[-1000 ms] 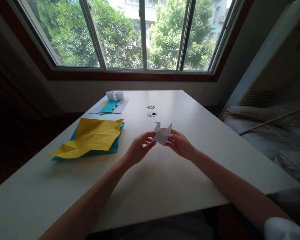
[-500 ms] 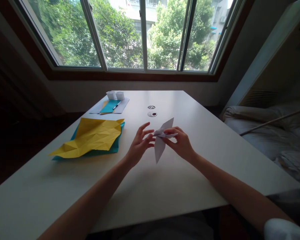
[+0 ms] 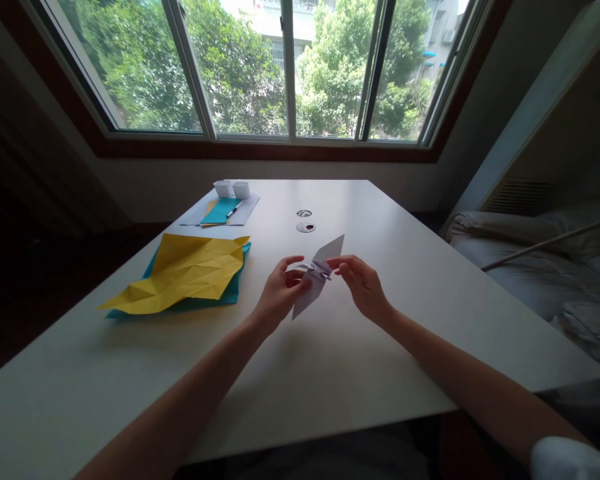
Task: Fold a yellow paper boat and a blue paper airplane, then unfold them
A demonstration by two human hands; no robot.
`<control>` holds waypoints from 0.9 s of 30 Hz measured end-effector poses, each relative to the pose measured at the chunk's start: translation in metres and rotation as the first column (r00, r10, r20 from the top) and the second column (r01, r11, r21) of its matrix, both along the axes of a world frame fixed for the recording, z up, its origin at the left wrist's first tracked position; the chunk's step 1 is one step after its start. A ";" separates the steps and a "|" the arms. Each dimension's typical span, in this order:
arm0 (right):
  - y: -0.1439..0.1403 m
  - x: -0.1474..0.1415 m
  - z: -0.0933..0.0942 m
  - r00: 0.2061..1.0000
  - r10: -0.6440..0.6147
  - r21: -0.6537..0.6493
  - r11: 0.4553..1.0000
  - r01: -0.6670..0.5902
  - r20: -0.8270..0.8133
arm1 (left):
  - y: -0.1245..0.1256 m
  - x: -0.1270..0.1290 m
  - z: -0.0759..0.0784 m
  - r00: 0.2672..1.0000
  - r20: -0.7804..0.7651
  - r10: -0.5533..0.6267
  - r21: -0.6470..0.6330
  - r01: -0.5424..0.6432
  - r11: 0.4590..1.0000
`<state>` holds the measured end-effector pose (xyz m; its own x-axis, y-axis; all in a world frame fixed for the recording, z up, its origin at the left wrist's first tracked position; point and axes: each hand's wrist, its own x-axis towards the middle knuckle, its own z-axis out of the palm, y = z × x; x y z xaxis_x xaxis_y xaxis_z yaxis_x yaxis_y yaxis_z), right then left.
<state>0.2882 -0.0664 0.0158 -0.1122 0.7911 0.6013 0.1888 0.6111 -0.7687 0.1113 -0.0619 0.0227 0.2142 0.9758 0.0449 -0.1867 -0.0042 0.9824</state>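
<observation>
A folded white paper crane (image 3: 329, 251) is held above the table between my hands, its two pointed wings spread to the upper right and lower left. My left hand (image 3: 280, 288) is closed on its left side, thumb and fingers pinching the paper near the middle. On the other side, my right hand (image 3: 363, 283) has its forefinger stretched out to the small folds at the crane's centre. The right thumb stands off the paper, and that hand is not gripping it. The fingers partly hide the folded middle.
To the left, a creased yellow sheet (image 3: 185, 270) lies over a teal sheet (image 3: 230, 293) on the white table (image 3: 330, 373). Farther back are white boxes (image 3: 241, 190), smaller papers and a pen (image 3: 235, 209). Two round stickers or discs (image 3: 305, 227) lie beyond my hands.
My left hand has closed on the crane, while my right hand has loosened its pinch. The crane has turned, its lower wing swinging to the left.
</observation>
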 end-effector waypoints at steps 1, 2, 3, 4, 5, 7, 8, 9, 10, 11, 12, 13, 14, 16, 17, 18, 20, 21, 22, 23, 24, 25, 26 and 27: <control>0.001 0.000 -0.001 1.000 -0.016 -0.024 1.000 0.015 -0.022 | 0.000 0.000 0.000 1.000 0.003 -0.016 0.013 0.016 1.000; 0.002 -0.001 -0.003 0.999 -0.029 -0.040 0.999 0.028 -0.035 | 0.001 0.000 -0.001 0.999 0.004 -0.033 0.024 0.033 0.999; 0.003 0.000 -0.003 0.999 -0.039 -0.047 0.998 0.037 -0.034 | 0.001 -0.001 -0.002 0.999 0.001 -0.045 0.032 0.045 0.998; 0.004 0.000 -0.004 0.999 -0.047 -0.042 0.998 0.046 -0.019 | 0.001 -0.001 -0.002 0.999 -0.001 -0.051 0.035 0.051 0.998; 0.004 0.001 -0.003 0.999 -0.053 -0.022 0.998 0.053 0.011 | 0.002 -0.001 -0.003 0.999 0.002 -0.050 0.032 0.050 0.998; 0.003 0.003 -0.001 0.993 -0.047 0.055 0.998 0.041 0.111 | 0.002 -0.001 -0.003 0.999 0.028 -0.026 0.013 0.026 1.000; 0.001 0.003 0.001 0.985 -0.039 0.103 0.994 0.021 0.169 | 0.002 -0.001 -0.003 0.999 0.043 -0.011 0.002 0.011 1.000; 0.000 0.004 0.002 0.975 -0.034 0.150 0.989 0.000 0.220 | 0.002 -0.001 -0.002 0.999 0.052 -0.003 -0.008 0.003 1.000; -0.002 0.004 0.004 0.966 -0.036 0.191 0.982 -0.014 0.256 | 0.002 -0.001 -0.002 0.999 0.054 -0.001 -0.014 0.002 1.000; -0.003 0.004 0.006 0.961 -0.048 0.222 0.975 -0.014 0.273 | 0.002 -0.001 -0.001 0.999 0.048 0.001 -0.014 0.000 1.000; -0.004 0.004 0.008 0.959 -0.070 0.242 0.970 0.001 0.275 | 0.002 -0.001 -0.001 1.000 0.025 0.005 -0.008 -0.004 1.000; -0.004 0.004 0.008 0.958 -0.099 0.254 0.967 0.029 0.267 | 0.003 -0.001 0.000 1.000 -0.010 0.017 0.003 -0.017 1.000; -0.004 0.004 0.009 0.957 -0.135 0.258 0.964 0.067 0.255 | 0.003 -0.001 0.000 0.998 -0.048 0.041 0.019 -0.040 0.999; -0.002 0.003 0.008 0.955 -0.201 0.229 0.962 0.150 0.220 | 0.005 -0.002 0.000 0.987 -0.104 0.121 0.059 -0.115 0.992; -0.001 0.003 0.007 0.956 -0.221 0.189 0.964 0.185 0.192 | 0.006 -0.003 0.000 0.981 -0.113 0.158 0.076 -0.150 0.986; 0.001 0.003 0.006 0.962 -0.224 0.131 0.970 0.205 0.156 | 0.007 -0.004 0.000 0.977 -0.105 0.185 0.089 -0.177 0.980; 0.005 0.003 0.003 0.983 -0.173 -0.017 0.985 0.174 0.059 | 0.009 -0.004 -0.001 0.976 -0.058 0.209 0.107 -0.202 0.974; 0.006 0.003 0.001 0.991 -0.131 -0.085 0.988 0.131 0.004 | 0.009 -0.004 0.000 0.978 -0.033 0.205 0.111 -0.201 0.973; 0.007 0.003 0.000 0.994 -0.093 -0.140 0.987 0.085 -0.049 | 0.009 -0.004 0.000 0.980 -0.011 0.200 0.112 -0.198 0.974; 0.008 0.002 0.000 0.993 -0.069 -0.181 0.982 0.050 -0.097 | 0.009 -0.004 0.000 0.980 0.007 0.198 0.113 -0.197 0.974; 0.008 0.002 0.000 0.989 -0.061 -0.211 0.977 0.031 -0.138 | 0.008 -0.003 0.001 0.979 0.024 0.203 0.112 -0.204 0.973; 0.009 0.001 0.000 0.983 -0.065 -0.233 0.972 0.023 -0.173 | 0.007 -0.003 0.001 0.976 0.036 0.213 0.109 -0.216 0.970; 0.009 0.001 0.000 0.977 -0.072 -0.248 0.969 0.020 -0.203 | 0.007 -0.002 0.002 0.973 0.048 0.224 0.106 -0.228 0.968; 0.009 0.000 0.001 0.971 -0.075 -0.258 0.966 0.014 -0.228 | 0.006 -0.002 0.002 0.971 0.060 0.233 0.100 -0.238 0.966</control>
